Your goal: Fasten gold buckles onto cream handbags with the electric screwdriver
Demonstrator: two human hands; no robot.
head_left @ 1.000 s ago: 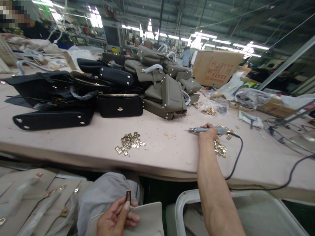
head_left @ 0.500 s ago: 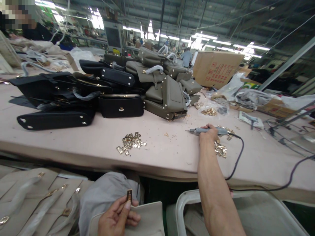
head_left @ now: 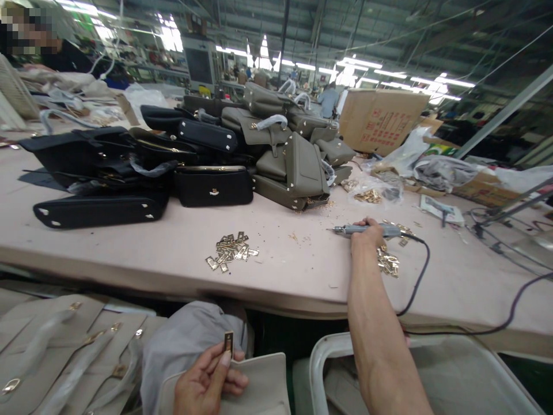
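Note:
Between thumb and fingers, my left hand (head_left: pixel 211 374) pinches a small gold metal plate (head_left: pixel 228 341) upright at the edge of a beige leather flap (head_left: pixel 263 383) over my lap. My right hand (head_left: pixel 368 232) is wrapped round a grey electric screwdriver (head_left: pixel 345 230), which lies level over the table with its bit pointing left and its cord trailing right. Gold clasp pieces (head_left: pixel 389 263) lie under and beside my right wrist. To the left, a small heap of gold plates (head_left: pixel 233 251) rests on the table, with tiny screws (head_left: pixel 294 236) scattered between.
Black handbags (head_left: pixel 213 187) and olive handbags (head_left: pixel 291 173) are piled along the back of the table (head_left: pixel 173 253). Beige bags (head_left: pixel 47 346) fill the lower left. A pale bin (head_left: pixel 317 363) stands below the table edge at right. A cardboard box (head_left: pixel 382 121) stands behind.
Both hands stay almost where they were, still holding the plate and the screwdriver. The whole view has shifted only very slightly.

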